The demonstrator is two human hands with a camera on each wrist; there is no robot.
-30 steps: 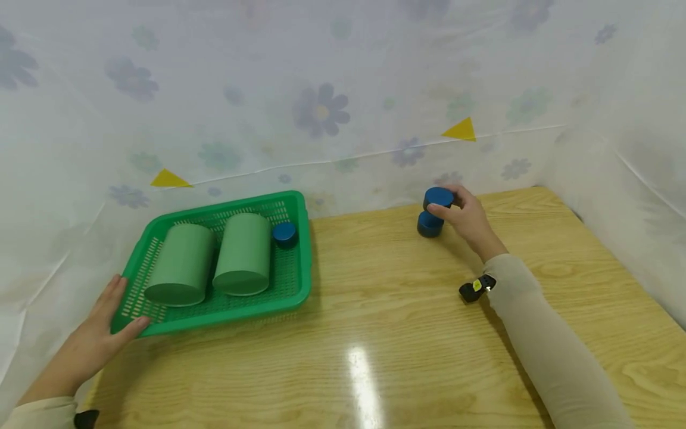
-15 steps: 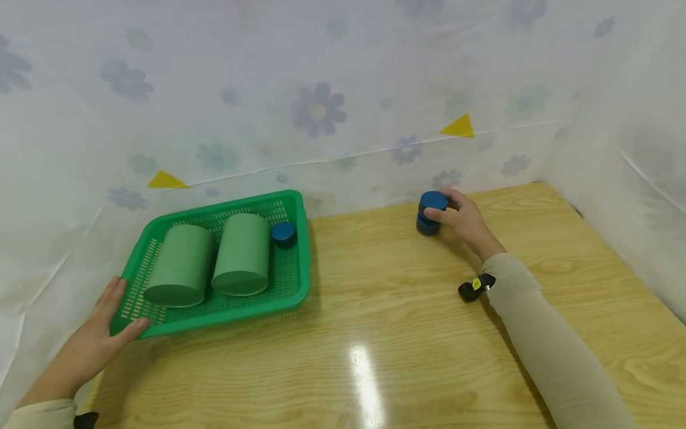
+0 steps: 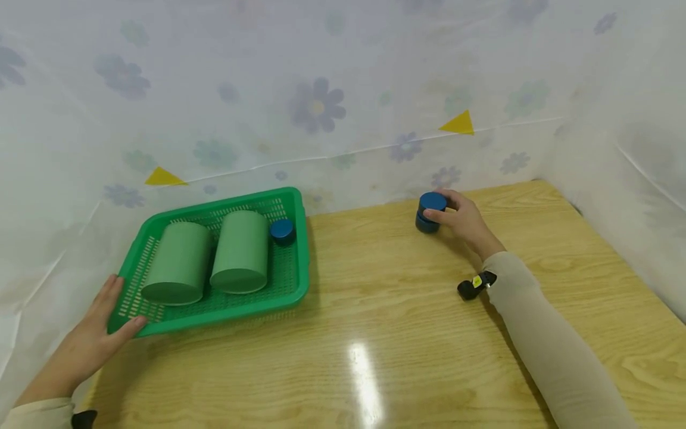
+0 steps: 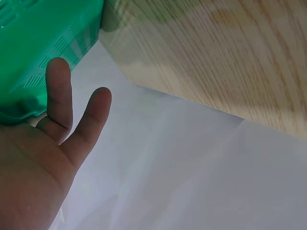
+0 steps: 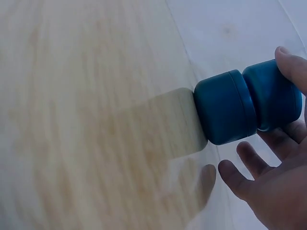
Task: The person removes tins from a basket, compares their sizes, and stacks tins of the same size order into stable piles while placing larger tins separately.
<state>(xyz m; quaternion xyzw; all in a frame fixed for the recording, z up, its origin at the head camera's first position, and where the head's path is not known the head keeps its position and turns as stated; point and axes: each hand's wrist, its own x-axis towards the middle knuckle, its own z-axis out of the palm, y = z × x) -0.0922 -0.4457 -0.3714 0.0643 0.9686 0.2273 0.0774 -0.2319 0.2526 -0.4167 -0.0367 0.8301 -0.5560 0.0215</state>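
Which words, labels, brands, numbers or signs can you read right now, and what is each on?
None is readable in any view.
Small yellow sticker on the black camera at the right wrist: any marking is too small to read.
Upper blue round jar, lower blue round jar: no lettering on the visible sides.
Yellow triangles on the white flower-print sheet: no lettering visible.

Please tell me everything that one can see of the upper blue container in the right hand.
The upper blue container is short and round, with a flat, bright blue top, darker sides and a rounded lower edge. Its smooth surface looks like painted metal or plastic. It is upright and appears to touch the lower blue container beneath, near the back edge of the table. The right hand grips its sides.
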